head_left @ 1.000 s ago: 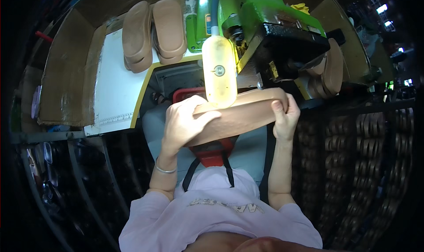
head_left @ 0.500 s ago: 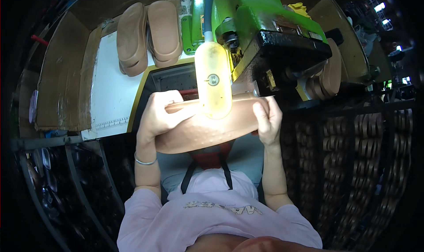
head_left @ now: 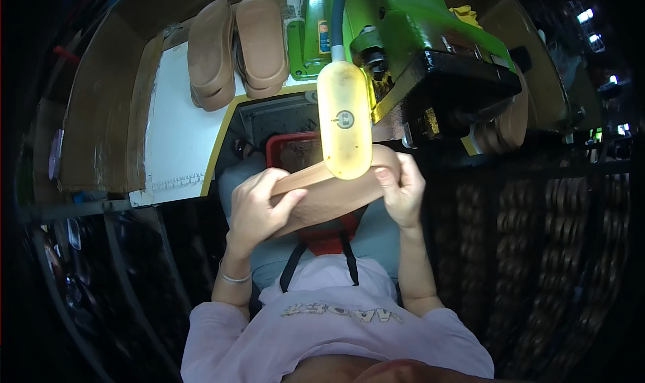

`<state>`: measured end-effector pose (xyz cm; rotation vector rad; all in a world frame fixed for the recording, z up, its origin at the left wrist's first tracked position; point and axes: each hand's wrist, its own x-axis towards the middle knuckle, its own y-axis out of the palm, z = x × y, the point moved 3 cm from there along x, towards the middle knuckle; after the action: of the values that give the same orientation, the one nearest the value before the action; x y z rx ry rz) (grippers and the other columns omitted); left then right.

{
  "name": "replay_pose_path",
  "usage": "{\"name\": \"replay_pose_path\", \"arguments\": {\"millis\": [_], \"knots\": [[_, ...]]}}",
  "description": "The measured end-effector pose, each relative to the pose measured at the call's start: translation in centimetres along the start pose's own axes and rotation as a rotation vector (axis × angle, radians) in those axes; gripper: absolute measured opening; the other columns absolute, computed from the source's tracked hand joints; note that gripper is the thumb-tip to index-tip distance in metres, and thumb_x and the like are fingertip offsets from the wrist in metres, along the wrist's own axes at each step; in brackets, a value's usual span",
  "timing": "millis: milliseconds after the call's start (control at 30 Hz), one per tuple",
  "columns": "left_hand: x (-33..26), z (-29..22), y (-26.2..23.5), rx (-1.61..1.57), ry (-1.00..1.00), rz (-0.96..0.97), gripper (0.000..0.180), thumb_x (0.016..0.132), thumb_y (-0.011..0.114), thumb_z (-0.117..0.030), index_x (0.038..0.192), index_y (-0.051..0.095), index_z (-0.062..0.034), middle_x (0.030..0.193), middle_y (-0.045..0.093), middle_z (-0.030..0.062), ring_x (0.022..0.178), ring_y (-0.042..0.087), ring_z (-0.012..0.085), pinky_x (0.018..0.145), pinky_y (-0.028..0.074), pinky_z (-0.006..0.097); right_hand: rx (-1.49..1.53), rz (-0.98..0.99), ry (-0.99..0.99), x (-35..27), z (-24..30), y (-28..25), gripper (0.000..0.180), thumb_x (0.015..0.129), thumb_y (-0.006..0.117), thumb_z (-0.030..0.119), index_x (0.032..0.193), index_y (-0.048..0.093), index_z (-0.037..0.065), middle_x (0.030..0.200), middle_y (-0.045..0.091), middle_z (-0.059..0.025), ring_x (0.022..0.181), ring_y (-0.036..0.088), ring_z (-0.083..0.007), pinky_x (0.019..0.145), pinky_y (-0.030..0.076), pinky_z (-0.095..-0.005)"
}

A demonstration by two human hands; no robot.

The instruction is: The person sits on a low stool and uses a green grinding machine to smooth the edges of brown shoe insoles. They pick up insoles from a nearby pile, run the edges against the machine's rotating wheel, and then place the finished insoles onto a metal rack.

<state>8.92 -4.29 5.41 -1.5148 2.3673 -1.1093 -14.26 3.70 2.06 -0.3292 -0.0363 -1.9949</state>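
Note:
I hold a tan shoe sole [head_left: 336,193] up in front of my lap, its long side edge turned upward. My left hand [head_left: 259,205] grips one end, thumb on the near face and fingers over the far side. At the other end, my right hand [head_left: 404,191] pinches the sole between thumb and fingers. A glowing yellow oval lamp [head_left: 345,134] hangs over it and covers part of its upper edge. Just beyond stands a green machine [head_left: 416,20] with a black head [head_left: 463,84].
Two stacks of tan soles [head_left: 212,54] [head_left: 262,44] lie on the white tabletop [head_left: 178,138], walled by cardboard [head_left: 104,114]. More soles [head_left: 510,124] sit right of the machine. A red container [head_left: 279,148] is below the table opening. Racks of soles [head_left: 517,228] fill the right side.
The sole has tipped and turned, so its dimpled face shows less and its upper edge more. My left hand has shifted right and slightly down. Both hands keep their hold.

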Motion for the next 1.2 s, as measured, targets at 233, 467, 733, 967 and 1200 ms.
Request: {"name": "replay_pose_path", "arguments": {"millis": [233, 467, 733, 967, 1200], "knots": [[6.0, -3.7, 1.2, -0.089, 0.166, 0.082, 0.024, 0.072, 0.072, -0.027, 0.078, 0.065, -0.0049, 0.07, 0.063, 0.0148, 0.062, 0.06, 0.0329, 0.057, 0.048, 0.037, 0.136, -0.045, 0.179, 0.4, 1.2, -4.1, 0.027, 0.094, 0.053, 0.02, 0.107, 0.05, -0.003, 0.082, 0.059, -0.0053, 0.06, 0.054, -0.0071, 0.049, 0.043, -0.0206], [5.8, 0.1, -0.3, -0.15, 0.002, 0.231, 0.029, 0.071, 0.074, -0.027, 0.069, 0.064, 0.0004, 0.057, 0.055, 0.0178, 0.045, 0.053, 0.0297, 0.047, 0.041, 0.032, 0.229, 0.029, 0.207, -0.3, 0.9, -1.5, 0.024, 0.093, 0.056, 0.015, 0.108, 0.054, -0.004, 0.097, 0.061, -0.0062, 0.086, 0.056, -0.0082, 0.076, 0.045, -0.0223], [-1.9, 1.7, -0.4, -0.342, -0.361, 0.092, 0.027, 0.077, 0.073, -0.015, 0.064, 0.056, 0.0012, 0.051, 0.052, 0.0014, 0.049, 0.044, 0.0039, 0.045, 0.033, 0.023, 0.201, 0.121, 0.203, 0.7, 1.8, 1.1, 0.021, 0.089, 0.064, 0.013, 0.1, 0.06, -0.004, 0.085, 0.065, -0.0047, 0.074, 0.057, -0.0068, 0.067, 0.046, -0.0215], [-4.1, -0.2, 4.1, -0.571, -0.33, 0.001, 0.024, 0.083, 0.066, -0.012, 0.1, 0.058, 0.0021, 0.085, 0.066, 0.0102, 0.079, 0.062, 0.0135, 0.071, 0.049, 0.028, 0.08, 0.052, 0.131, 1.7, 1.5, 2.8, 0.021, 0.08, 0.073, 0.009, 0.096, 0.064, -0.002, 0.09, 0.069, -0.0091, 0.08, 0.065, -0.0141, 0.072, 0.051, -0.0257], [2.1, -3.1, 8.4, -0.549, -0.054, 0.105, 0.029, 0.081, 0.069, -0.007, 0.106, 0.061, 0.0054, 0.094, 0.068, 0.009, 0.084, 0.062, 0.0114, 0.078, 0.049, 0.025, -0.006, -0.133, 0.054, -1.3, 0.0, -0.8, 0.034, 0.082, 0.072, 0.01, 0.108, 0.057, -0.005, 0.099, 0.067, -0.0135, 0.087, 0.064, -0.0152, 0.074, 0.051, -0.0268]]}}
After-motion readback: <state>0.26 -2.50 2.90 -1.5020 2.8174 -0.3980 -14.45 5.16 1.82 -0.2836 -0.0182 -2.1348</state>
